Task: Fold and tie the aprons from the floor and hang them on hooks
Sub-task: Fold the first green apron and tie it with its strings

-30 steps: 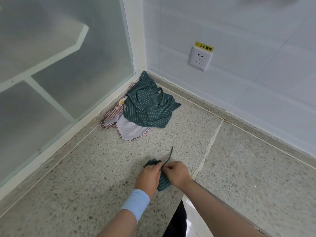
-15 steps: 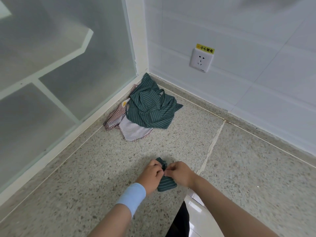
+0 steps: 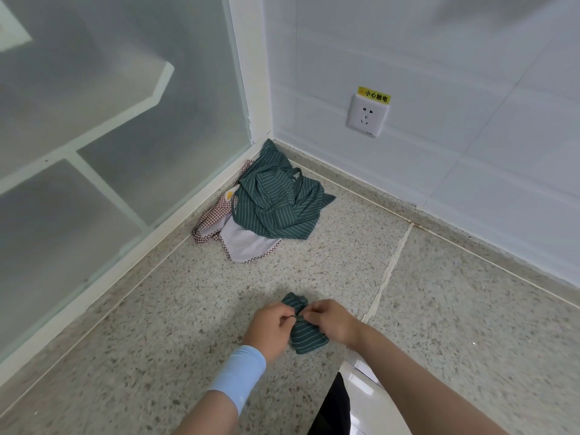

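Though rolled down to a small tight bundle, not yet hung; roughly a third of the way through, at a guess.

Underfoot, speckled terrazzo floor (image 3: 141, 334), closed off by frosted glass partition (image 3: 110, 136) on the left and white tiled wall (image 3: 470, 89) at the back, with wall socket (image 3: 367, 116) low down. No hooks anywhere in view.

Heaped in the corner between partition and wall: crumpled green striped apron (image 3: 276, 208), unfolded, lying on top of red-checked apron (image 3: 213, 219) with a pale face showing beneath. Possibly a third cloth there; cannot tell. Well apart from both hands, so seemingly all left to fold, tie and hang.

Nearer, folded green striped bundle (image 3: 306, 335), resting on the floor between the hands. Folding judged done for this one.

Left hand (image 3: 271, 328), pale blue sleeve (image 3: 235, 378) at the wrist, curled against the bundle's left side; right hand (image 3: 331, 321) curled against its right. Fingertips of both meeting over the middle, pinching thin strap (image 3: 298, 315) across the roll. Probably tying the knot; cannot tell whether finished, being hidden under the fingers.

Left to do: secure the tie, carry to a hook, then repeat for the heap.
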Demonstrator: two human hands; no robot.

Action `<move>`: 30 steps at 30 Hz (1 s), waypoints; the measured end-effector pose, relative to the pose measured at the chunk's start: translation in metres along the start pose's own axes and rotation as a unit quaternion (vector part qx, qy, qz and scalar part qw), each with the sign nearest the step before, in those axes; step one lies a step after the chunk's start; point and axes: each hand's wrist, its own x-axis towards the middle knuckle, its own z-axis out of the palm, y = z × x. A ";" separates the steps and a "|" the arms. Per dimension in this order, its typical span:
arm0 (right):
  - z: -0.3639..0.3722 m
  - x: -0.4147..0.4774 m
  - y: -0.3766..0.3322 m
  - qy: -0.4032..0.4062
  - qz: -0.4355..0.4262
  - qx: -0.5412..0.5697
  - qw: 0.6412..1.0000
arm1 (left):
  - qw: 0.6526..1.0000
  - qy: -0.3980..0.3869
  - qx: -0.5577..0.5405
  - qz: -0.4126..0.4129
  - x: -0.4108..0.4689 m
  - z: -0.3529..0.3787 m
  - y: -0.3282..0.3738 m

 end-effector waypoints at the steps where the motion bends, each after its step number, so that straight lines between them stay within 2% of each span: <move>1: -0.001 0.000 0.001 -0.003 -0.005 -0.012 1.000 | 1.000 0.004 0.001 -0.019 0.000 -0.002 0.000; 3: -0.005 0.001 0.001 0.002 -0.014 -0.047 0.999 | 0.998 0.000 -0.012 -0.067 0.001 -0.006 -0.002; 7: -0.010 0.000 -0.003 0.013 -0.025 -0.140 0.990 | 0.986 -0.078 -0.041 -0.143 0.002 -0.009 -0.004; 10: -0.006 0.000 -0.006 0.018 -0.029 -0.202 0.979 | 0.977 -0.109 -0.067 -0.169 0.006 -0.012 0.004; 13: -0.004 0.001 -0.007 0.035 -0.036 -0.228 0.972 | 0.973 -0.136 -0.022 -0.185 0.013 -0.013 0.015; 17: -0.004 0.004 -0.007 0.041 -0.041 -0.190 0.980 | 0.980 -0.103 -0.005 -0.171 0.015 -0.007 0.013; 21: -0.019 0.006 -0.004 0.039 -0.044 -0.104 0.993 | 0.970 -0.009 -0.108 -0.217 0.015 -0.006 -0.008; 24: -0.030 0.008 -0.003 0.051 -0.040 -0.087 0.994 | 0.973 0.017 -0.089 -0.211 0.019 -0.015 -0.018; 26: -0.032 0.011 -0.005 0.059 -0.033 -0.094 0.993 | 0.976 0.014 -0.067 -0.206 0.023 -0.020 -0.019; 30: -0.024 0.021 -0.010 0.063 -0.033 -0.178 0.981 | 0.981 -0.032 0.008 -0.191 0.030 -0.027 -0.023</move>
